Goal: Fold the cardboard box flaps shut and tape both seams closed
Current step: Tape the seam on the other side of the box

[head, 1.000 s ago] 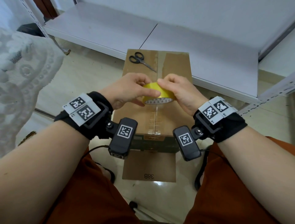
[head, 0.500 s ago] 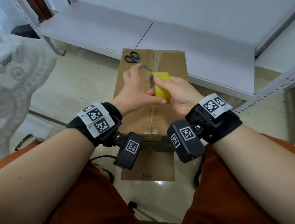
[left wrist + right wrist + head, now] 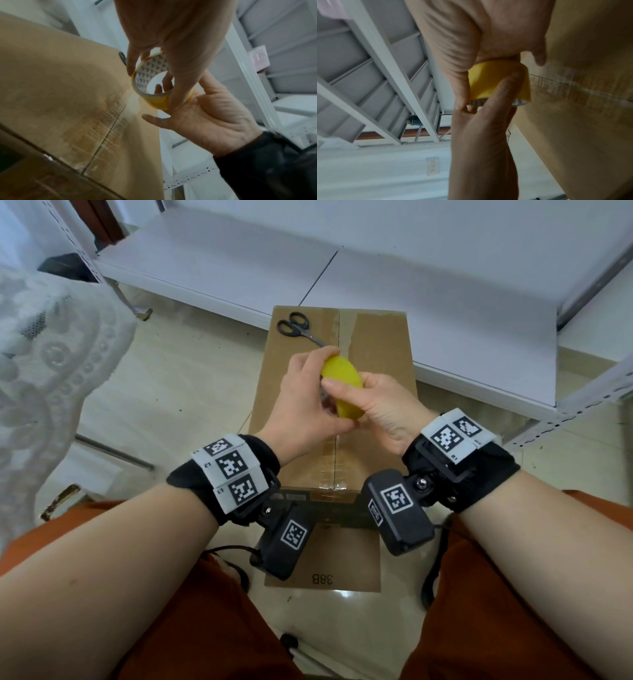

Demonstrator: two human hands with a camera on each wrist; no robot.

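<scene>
A brown cardboard box (image 3: 294, 392) lies on the floor between my knees, its top flaps folded together. Clear tape covers the middle seam (image 3: 337, 470) from the near edge up to my hands. Above the seam both hands hold a yellow tape roll (image 3: 342, 381), turned on edge. My left hand (image 3: 322, 392) pinches its left rim, index finger on top and thumb low. My right hand (image 3: 352, 402) grips its right side, thumb across the yellow band. The roll (image 3: 154, 86) shows its patterned core in the left wrist view. At the box's near end a flap marked 38B (image 3: 322, 559) hangs open.
Black scissors (image 3: 298, 328) lie on the box's far left corner. White shelf boards (image 3: 445, 302) run just behind the box, with a metal rack post (image 3: 582, 402) at the right. White lace cloth (image 3: 51, 354) hangs at the left. The floor is tiled.
Both hands moved the roll farther along the seam, away from me. The roll turned from lying flat to standing on edge.
</scene>
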